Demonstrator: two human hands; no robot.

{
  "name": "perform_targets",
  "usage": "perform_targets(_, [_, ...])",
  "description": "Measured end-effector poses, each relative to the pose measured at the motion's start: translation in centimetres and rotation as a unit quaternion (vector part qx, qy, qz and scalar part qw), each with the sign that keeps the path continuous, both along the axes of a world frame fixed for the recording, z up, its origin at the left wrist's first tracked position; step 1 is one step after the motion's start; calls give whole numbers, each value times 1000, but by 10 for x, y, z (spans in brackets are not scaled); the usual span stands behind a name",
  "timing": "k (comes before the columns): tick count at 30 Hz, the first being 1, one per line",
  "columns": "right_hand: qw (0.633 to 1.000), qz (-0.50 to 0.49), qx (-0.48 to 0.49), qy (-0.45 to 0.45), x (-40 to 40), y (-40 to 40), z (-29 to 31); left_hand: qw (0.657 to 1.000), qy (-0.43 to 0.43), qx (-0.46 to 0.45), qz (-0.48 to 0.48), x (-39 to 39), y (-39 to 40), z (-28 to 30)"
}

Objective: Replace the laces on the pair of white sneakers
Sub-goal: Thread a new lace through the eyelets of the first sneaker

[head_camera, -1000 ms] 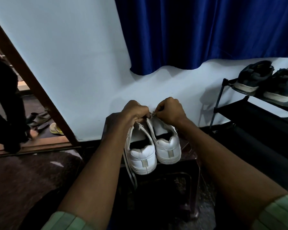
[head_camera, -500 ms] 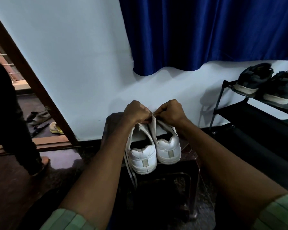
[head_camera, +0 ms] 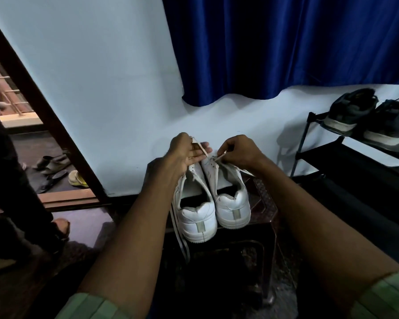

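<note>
Two white sneakers stand heel-toward-me on a dark stool [head_camera: 264, 203], the left sneaker [head_camera: 197, 217] beside the right sneaker [head_camera: 232, 201]. My left hand [head_camera: 184, 153] is raised above the left sneaker's front, with a white lace [head_camera: 202, 149] running across its fingers from the thumb side. My right hand [head_camera: 237, 150] pinches another stretch of lace over the right sneaker's eyelets. A loose lace end [head_camera: 181, 240] hangs down the stool's left side. The sneakers' toes are hidden behind my hands.
A black shoe rack [head_camera: 318, 155] at the right carries dark sneakers [head_camera: 352, 111]. Another person's leg and bare foot [head_camera: 60, 226] stand at the left by the doorway, where sandals [head_camera: 53, 163] lie. A blue curtain [head_camera: 286, 42] hangs on the wall ahead.
My left hand has lifted away from the right hand and drawn the lace up and left. The person at the left has stepped closer.
</note>
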State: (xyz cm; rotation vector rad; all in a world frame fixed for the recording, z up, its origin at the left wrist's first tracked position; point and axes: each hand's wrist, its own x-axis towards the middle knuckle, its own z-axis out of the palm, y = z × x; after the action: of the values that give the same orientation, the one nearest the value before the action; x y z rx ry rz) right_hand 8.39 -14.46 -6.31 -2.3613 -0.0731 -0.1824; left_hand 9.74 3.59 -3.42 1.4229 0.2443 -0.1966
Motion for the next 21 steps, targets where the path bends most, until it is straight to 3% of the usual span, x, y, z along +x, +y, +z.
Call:
perform_targets(1, [1000, -20, 3, -17, 0, -2, 0, 1000, -7, -11, 17, 1, 0, 0])
perform_targets(2, [998, -47, 8, -38, -1, -3, 1, 998, -30, 40, 24, 3, 0, 0])
perform_targets(3, [995, -78, 16, -64, -1, -4, 1, 986, -65, 150, 14, 6, 0, -2])
perform_targets(4, [990, -105, 35, -89, -1, -4, 2, 948, -111, 299, -13, 8, 1, -4])
perform_targets(6, [976, -119, 128, -133, -5, -1, 7, 822, -187, 532, -86, 5, 0, -9])
perform_targets(7, [966, -116, 181, -147, -7, 3, 10, 769, -197, 596, -120, 0, -1, -11])
perform_targets(9, [953, -92, 251, -146, -13, 7, 17, 718, -202, 649, -152, -2, -3, -15])
perform_targets(10, [950, -80, 267, -142, -15, 9, 20, 721, -212, 643, -146, -1, -4, -18])
perform_targets(12, [947, -69, 284, -133, -17, 10, 22, 780, -267, 557, -101, -3, -6, -13])
perform_targets(15, [952, -79, 266, -127, -14, 9, 18, 920, -282, 270, 27, -4, -6, 0])
perform_targets(17, [959, -89, 238, -127, -11, 8, 14, 971, -222, 75, 54, -5, -4, 8])
perform_targets(18, [961, -89, 231, -126, -10, 7, 13, 974, -213, 59, 53, -3, -2, 9])
perform_targets(19, [961, -85, 230, -126, -9, 6, 11, 962, -232, 133, 48, -1, 1, 8])
perform_targets(21, [962, -74, 232, -126, -10, 8, 11, 877, -276, 392, 17, 1, 7, 2])
